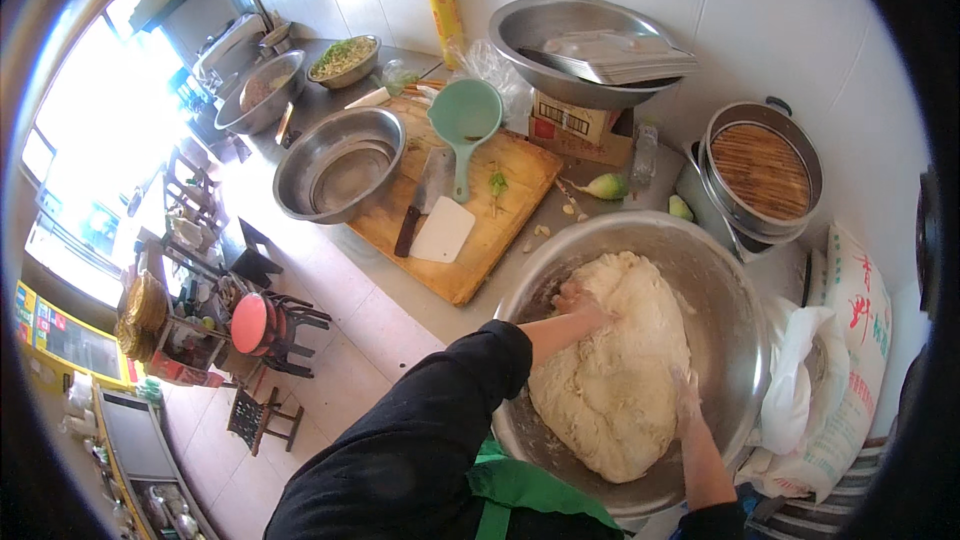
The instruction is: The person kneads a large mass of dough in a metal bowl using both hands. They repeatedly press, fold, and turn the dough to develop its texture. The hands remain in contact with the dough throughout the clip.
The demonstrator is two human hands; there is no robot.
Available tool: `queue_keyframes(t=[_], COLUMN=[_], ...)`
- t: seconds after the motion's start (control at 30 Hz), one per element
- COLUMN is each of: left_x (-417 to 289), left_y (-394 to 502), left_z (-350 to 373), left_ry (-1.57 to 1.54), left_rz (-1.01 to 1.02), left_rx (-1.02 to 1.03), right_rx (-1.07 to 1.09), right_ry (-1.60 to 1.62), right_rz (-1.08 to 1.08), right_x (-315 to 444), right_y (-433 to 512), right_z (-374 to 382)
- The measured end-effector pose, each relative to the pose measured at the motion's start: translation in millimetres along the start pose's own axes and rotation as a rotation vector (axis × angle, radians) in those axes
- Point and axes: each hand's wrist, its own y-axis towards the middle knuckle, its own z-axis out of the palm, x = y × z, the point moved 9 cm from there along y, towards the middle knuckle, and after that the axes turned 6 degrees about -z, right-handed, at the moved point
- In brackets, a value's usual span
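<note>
A large mass of pale dough [611, 375] fills much of a wide stainless steel bowl [724, 420] in front of me. My left hand [581, 304] grips the dough's upper left side, its fingers curled and partly sunk in. On the right edge, my right hand [684, 397] holds the dough from the side; its fingertips are whitened and partly hidden against it. Dough residue clings to the bowl's inner wall.
Left of the bowl, a wooden cutting board [517, 184] carries a cleaver [427, 191], a white scraper [444, 231], a green ladle [465, 116] and part of a metal basin [341, 165]. A steamer [761, 172] and printed sack [855, 360] stand right. Red stools [251, 324] are stacked on the floor.
</note>
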Motion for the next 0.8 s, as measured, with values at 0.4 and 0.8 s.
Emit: queue_keyframes(t=[0.4, 0.8], left_x=[-59.7, -72.2], left_y=[32.9, 50.3], left_z=[1.3, -15.9], left_ry=[-0.195, -0.414], left_rz=[0.383, 0.380], left_rx=[0.080, 0.236], right_rx=[-0.056, -0.034], right_ry=[0.130, 0.286], right_rz=[0.067, -0.056], right_x=[-49.9, 54.2], right_y=[-87.4, 106.1], right_z=[41.6, -0.1])
